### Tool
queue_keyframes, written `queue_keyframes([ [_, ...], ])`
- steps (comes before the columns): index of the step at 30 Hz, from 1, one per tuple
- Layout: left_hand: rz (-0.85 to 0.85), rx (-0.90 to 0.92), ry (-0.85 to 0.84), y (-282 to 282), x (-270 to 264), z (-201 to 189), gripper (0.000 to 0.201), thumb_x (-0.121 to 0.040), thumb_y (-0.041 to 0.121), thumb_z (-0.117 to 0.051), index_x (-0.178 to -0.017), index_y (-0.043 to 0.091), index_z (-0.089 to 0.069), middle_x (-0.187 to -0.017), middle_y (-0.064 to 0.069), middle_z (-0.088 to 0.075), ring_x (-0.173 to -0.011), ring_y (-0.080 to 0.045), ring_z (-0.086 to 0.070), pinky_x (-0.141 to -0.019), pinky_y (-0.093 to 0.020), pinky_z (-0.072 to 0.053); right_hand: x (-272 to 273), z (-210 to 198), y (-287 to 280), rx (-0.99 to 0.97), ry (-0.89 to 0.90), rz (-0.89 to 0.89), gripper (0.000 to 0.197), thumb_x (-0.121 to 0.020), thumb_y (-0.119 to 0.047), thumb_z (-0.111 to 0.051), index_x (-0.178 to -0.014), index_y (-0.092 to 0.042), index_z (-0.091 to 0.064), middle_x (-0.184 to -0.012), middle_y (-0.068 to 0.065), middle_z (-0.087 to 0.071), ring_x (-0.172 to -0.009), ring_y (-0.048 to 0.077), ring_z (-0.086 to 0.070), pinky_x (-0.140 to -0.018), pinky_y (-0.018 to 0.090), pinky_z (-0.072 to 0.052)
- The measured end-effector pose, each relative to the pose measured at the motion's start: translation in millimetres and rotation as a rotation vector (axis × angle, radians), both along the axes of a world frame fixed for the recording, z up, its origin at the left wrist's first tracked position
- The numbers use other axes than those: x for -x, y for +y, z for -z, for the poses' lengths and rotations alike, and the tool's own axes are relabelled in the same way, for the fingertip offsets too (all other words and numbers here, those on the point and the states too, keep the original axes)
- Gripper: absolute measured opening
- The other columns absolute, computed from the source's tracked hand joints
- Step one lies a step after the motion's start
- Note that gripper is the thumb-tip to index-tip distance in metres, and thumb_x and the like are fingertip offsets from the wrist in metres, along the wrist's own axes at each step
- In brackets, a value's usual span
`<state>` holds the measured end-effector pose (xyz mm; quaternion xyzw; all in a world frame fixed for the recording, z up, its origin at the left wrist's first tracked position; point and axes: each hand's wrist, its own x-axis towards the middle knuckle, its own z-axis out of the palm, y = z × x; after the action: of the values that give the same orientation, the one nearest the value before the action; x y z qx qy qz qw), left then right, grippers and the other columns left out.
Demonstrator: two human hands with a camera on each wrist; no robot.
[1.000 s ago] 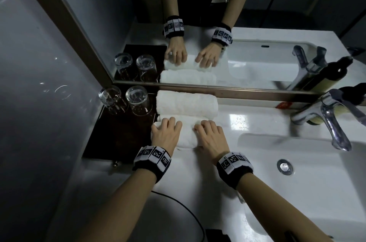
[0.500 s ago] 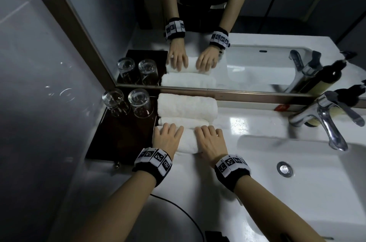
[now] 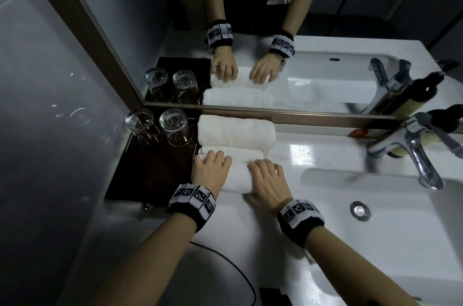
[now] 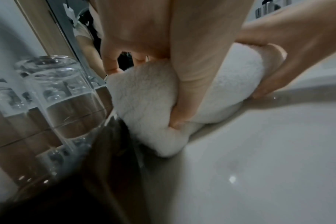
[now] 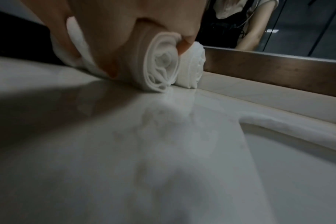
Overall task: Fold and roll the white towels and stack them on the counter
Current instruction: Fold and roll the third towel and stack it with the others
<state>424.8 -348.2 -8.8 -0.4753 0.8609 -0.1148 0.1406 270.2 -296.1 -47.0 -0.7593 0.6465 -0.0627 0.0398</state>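
A finished rolled white towel (image 3: 235, 131) lies along the foot of the mirror, and its end (image 5: 196, 66) shows in the right wrist view. Just in front of it lies a second rolled towel (image 3: 238, 178) on the white counter (image 3: 250, 243). My left hand (image 3: 210, 170) grips its left end, fingers curled over the top and thumb on the near side (image 4: 182, 106). My right hand (image 3: 268, 180) grips its right end, where the spiral of layers (image 5: 163, 63) shows. A narrow strip of white towel (image 3: 233, 153) shows beyond my fingertips, against the back roll.
Two upturned glasses (image 3: 160, 128) stand on a dark tray (image 3: 150, 173) left of the towels. A chrome faucet (image 3: 413, 150) and the sink basin (image 3: 388, 243) with its drain (image 3: 360, 210) lie to the right. A black cable (image 3: 225, 260) crosses the near counter.
Both hands stay on the front roll. A strip of towel beyond the fingertips shows more now than a second ago.
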Motion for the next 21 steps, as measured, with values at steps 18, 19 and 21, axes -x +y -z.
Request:
queue_keyframes([
  [18,0.004,0.106,-0.019,-6,0,15,0.043,-0.058,0.021,-0.073,-0.098,0.033,-0.064,-0.080,0.009,-0.062,-0.071,-0.011,-0.059,-0.062,-0.031,-0.052,-3,-9,-25,-0.204,0.103,0.005,0.040,-0.092,-0.021,-0.043,-0.130,-0.010,-0.038,-0.128,0.008,-0.049,-0.115,0.030,-0.044,-0.090,0.039,-0.038],
  [19,0.008,0.110,-0.016,-7,-1,15,0.043,-0.058,0.021,-0.073,-0.099,0.033,-0.064,-0.080,0.009,-0.062,-0.071,-0.012,-0.059,-0.062,-0.031,-0.052,-3,-9,-25,-0.205,0.106,0.007,0.040,-0.092,-0.021,-0.043,-0.130,-0.011,-0.037,-0.128,0.008,-0.048,-0.115,0.030,-0.044,-0.090,0.039,-0.038],
  [21,0.019,0.088,-0.003,-7,-6,13,0.048,-0.055,0.021,-0.074,-0.101,0.032,-0.065,-0.081,0.008,-0.063,-0.073,-0.012,-0.060,-0.062,-0.031,-0.051,-3,-9,-24,-0.201,0.101,0.011,0.042,-0.091,-0.023,-0.046,-0.130,-0.012,-0.037,-0.128,0.007,-0.047,-0.115,0.029,-0.044,-0.090,0.039,-0.038],
])
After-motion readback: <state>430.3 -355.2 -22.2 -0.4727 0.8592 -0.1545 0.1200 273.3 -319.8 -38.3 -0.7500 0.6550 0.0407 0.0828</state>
